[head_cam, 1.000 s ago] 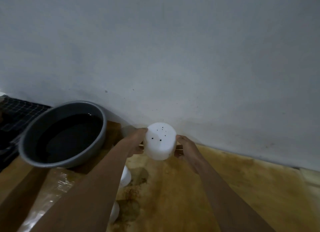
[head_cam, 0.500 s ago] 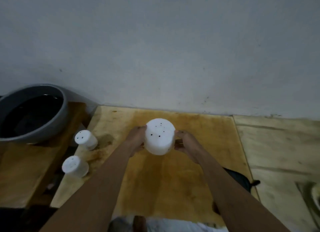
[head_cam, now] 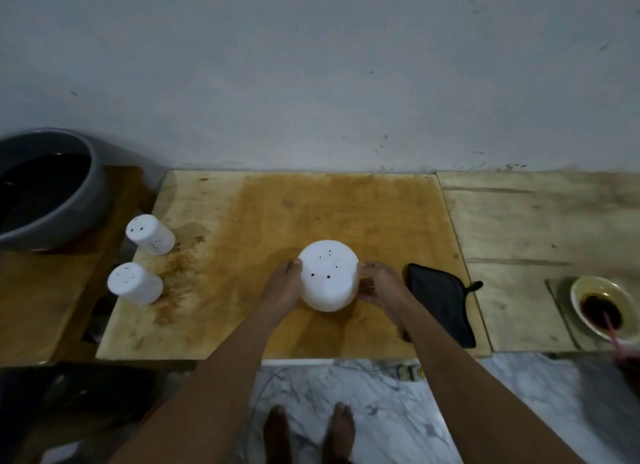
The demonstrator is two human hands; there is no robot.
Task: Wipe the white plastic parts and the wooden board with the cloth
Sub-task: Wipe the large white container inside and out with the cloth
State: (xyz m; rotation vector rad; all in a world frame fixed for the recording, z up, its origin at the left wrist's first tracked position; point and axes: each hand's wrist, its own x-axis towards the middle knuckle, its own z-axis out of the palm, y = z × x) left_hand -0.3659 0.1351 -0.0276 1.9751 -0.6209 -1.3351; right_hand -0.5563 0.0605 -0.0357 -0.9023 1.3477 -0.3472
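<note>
I hold a large white plastic part (head_cam: pixel 328 275), dotted with dark specks on top, between both hands over the middle of the stained wooden board (head_cam: pixel 263 217). My left hand (head_cam: pixel 284 285) grips its left side and my right hand (head_cam: pixel 379 283) its right side. Whether the part touches the board I cannot tell. Two smaller white plastic parts (head_cam: pixel 149 234) (head_cam: pixel 134 283) stand near the board's left edge. A black cloth (head_cam: pixel 440 301) lies flat at the board's right edge, just right of my right hand.
A grey basin (head_cam: pixel 69 200) of dark water sits on a lower wooden surface at far left. A small bowl (head_cam: pixel 602 307) with dark liquid and a pink stick stands at far right on another board (head_cam: pixel 540 242). A wall rises behind. My feet show on the marble floor below.
The view swung right and down, away from the basin. Both hands kept their grip on the large white part and brought it lower over the board's middle. Cloth and bowl came into view.
</note>
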